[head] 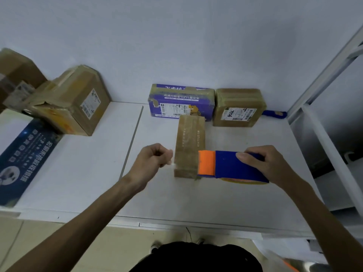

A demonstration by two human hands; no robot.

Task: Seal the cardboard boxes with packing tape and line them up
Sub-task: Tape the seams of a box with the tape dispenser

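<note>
A long narrow cardboard box (pixel 189 142) lies on the white table (pixel 94 173), its top covered in clear tape. My right hand (pixel 269 163) grips a blue and orange tape dispenser (pixel 231 166) whose orange end lies against the box's near right side. My left hand (pixel 153 160) is at the box's near left edge with its fingers curled, pinching what looks like a tape end there. Against the wall stand a purple taped box (pixel 180 103) and a square brown box (pixel 238 107), side by side.
A larger brown box (pixel 78 103) and more boxes (pixel 15 75) sit at the back left. A dark blue printed board (pixel 25 154) lies at the table's left. A blue handle (pixel 275 114) pokes out behind the square box. A white metal frame (pixel 322 122) borders the right.
</note>
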